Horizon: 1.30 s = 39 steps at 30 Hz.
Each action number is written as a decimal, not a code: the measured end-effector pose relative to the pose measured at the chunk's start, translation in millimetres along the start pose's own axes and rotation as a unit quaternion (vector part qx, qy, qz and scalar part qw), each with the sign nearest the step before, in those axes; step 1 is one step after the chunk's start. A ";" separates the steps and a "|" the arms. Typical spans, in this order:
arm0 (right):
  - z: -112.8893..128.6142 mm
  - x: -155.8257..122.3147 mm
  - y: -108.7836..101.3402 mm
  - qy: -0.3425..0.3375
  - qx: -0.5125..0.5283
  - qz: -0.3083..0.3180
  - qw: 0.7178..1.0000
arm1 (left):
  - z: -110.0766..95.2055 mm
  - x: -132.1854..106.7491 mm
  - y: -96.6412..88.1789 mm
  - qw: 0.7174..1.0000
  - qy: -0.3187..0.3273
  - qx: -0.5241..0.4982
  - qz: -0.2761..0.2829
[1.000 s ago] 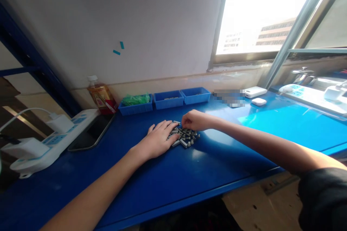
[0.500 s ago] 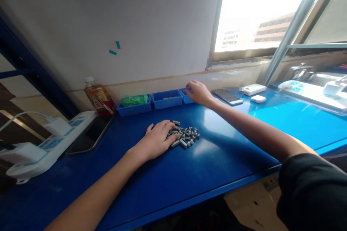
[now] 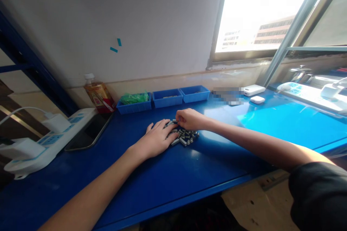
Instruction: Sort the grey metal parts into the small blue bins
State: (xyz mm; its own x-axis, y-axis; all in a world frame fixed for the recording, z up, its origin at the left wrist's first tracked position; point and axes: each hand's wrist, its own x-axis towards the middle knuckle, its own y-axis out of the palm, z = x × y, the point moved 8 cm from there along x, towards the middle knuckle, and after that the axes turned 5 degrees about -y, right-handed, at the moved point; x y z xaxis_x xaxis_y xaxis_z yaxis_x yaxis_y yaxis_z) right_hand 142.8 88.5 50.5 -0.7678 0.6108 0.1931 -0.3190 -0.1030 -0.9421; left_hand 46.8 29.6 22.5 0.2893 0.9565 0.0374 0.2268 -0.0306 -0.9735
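Observation:
A heap of small grey metal screws and hex standoffs (image 3: 183, 141) lies on the blue table. My left hand (image 3: 158, 139) rests palm down over the heap's left side, fingers stretched and a little spread. At the heap's far edge is my right hand (image 3: 189, 118), with its thumb and fingers pinched together among the pieces. Whatever is between those fingertips is hidden. Behind the hands stand three blue bins: the left bin (image 3: 135, 107) holds green plastic, the middle bin (image 3: 168, 101) a few small pieces, and the right bin (image 3: 195, 97) some small metal parts.
At the left are a white power strip (image 3: 55, 140) with plugs, a dark phone (image 3: 90, 133) and a bottle (image 3: 99, 95). Toward the window lie a white box-shaped device (image 3: 254, 90), a small white case (image 3: 257, 99) and another power strip (image 3: 306, 92).
My right hand has moved from the right bin back toward me and left, down to the metal heap, and its fingers have closed. My left hand has stayed in place.

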 end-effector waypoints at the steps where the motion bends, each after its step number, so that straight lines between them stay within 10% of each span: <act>1: -0.1 -0.8 -0.1 0.004 0.015 -0.006 1.000 | 0.1 0.0 0.2 1.000 0.001 -0.001 -0.001; 8: -24.3 23.0 -66.3 -0.027 -0.003 -0.184 0.983 | -1.1 -1.4 -1.4 1.000 -0.007 -0.008 0.006; 12: -60.1 29.3 -107.9 0.093 -0.140 -0.268 0.949 | -0.7 -1.2 -1.4 1.000 -0.008 -0.020 0.015; 21: 5.4 -6.3 -1.6 -0.042 -0.069 0.136 0.987 | 0.1 2.0 1.1 1.000 -0.003 -0.002 -0.001; 27: 17.5 -2.6 -2.8 -0.096 -0.019 0.052 0.994 | -0.9 0.1 -0.5 1.000 0.000 0.002 -0.002; 34: -30.8 15.4 -99.6 0.013 -0.114 -0.275 0.955 | -2.3 -0.4 -1.5 1.000 0.006 -0.014 0.001; 39: -39.9 6.8 -76.5 0.068 -0.152 -0.155 0.974 | -17.1 -6.4 -17.7 0.997 0.057 0.000 -0.058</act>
State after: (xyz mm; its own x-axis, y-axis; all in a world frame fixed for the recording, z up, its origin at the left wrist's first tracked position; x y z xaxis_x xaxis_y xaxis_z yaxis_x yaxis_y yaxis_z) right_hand 184.2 131.9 112.9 -0.5742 0.6755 0.4625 -0.3287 0.3272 -0.8859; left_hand 56.9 19.0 43.3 0.3656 0.9143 0.1743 0.2638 0.0778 -0.9614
